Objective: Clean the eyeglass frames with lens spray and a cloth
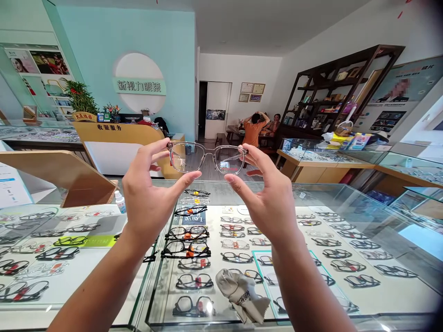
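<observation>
Head view: clear glasses (pixel 209 151) raised, seen above far edge of bench (pixel 325 196). Left hand (pixel 150 182), right hand (pixel 266 186): narrow pinch, 1 per end. Likely light, fragile; hold by ends only.

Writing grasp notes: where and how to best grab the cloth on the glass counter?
Probably pinch the bunched far end of the cloth from above: its folds look raised there, giving a pinch something to close on, while the near edge seems flatter. The right hand would first need to release the eyeglasses it holds.

Optical shop, display counter (pixel 321 194), rows of eyeglasses (pixel 189 250)
</observation>
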Demonstrator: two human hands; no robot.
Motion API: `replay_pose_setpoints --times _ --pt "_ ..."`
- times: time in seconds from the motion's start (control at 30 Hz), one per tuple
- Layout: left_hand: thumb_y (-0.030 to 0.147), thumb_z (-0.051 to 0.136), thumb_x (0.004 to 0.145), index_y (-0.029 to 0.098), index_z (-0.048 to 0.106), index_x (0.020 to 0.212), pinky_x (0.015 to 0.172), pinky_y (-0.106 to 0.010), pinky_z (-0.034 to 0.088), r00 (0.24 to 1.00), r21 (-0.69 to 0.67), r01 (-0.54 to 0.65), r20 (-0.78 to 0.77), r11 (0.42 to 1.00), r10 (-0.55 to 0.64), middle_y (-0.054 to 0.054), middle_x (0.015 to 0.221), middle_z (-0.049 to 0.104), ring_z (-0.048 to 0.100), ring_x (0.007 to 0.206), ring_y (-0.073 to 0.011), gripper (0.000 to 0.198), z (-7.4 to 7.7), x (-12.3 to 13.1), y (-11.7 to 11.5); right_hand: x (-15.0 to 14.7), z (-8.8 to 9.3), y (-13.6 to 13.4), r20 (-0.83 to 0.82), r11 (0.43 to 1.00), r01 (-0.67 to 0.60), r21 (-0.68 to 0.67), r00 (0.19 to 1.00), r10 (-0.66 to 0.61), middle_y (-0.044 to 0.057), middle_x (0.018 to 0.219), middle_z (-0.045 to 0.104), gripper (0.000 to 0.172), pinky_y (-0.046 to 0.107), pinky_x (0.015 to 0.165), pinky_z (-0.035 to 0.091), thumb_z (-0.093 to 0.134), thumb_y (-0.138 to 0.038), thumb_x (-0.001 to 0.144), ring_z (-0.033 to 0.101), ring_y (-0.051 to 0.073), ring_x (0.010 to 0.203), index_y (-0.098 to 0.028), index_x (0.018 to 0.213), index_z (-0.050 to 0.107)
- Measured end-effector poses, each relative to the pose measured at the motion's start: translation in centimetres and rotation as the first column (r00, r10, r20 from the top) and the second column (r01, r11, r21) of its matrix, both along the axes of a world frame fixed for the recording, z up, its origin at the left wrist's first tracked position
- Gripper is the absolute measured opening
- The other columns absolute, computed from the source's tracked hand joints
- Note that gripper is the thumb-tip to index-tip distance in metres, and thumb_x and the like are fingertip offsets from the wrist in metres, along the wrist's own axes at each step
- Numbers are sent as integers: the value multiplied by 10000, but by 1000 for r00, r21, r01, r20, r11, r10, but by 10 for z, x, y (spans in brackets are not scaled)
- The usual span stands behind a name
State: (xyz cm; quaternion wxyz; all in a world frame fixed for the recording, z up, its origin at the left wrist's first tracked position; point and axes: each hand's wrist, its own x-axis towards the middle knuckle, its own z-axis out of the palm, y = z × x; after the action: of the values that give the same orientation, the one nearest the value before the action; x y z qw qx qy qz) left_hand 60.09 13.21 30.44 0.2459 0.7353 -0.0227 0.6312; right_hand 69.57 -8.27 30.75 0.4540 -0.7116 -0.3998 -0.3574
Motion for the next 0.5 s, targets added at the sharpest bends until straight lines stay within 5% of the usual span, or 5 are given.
replay_pose_setpoints --times 0.5 --pt "532 974 783 308 664 1396 934 -442 649 1000 25 -19 22 999 19 -69 1334 748 766 1224 -325 722 -2 0 1 -1 0 0 1 998 31 -48 1000 -31 128 1507 725 609 516 1011 678 716 -544 1026 739 346 1331 -287 1561 580"
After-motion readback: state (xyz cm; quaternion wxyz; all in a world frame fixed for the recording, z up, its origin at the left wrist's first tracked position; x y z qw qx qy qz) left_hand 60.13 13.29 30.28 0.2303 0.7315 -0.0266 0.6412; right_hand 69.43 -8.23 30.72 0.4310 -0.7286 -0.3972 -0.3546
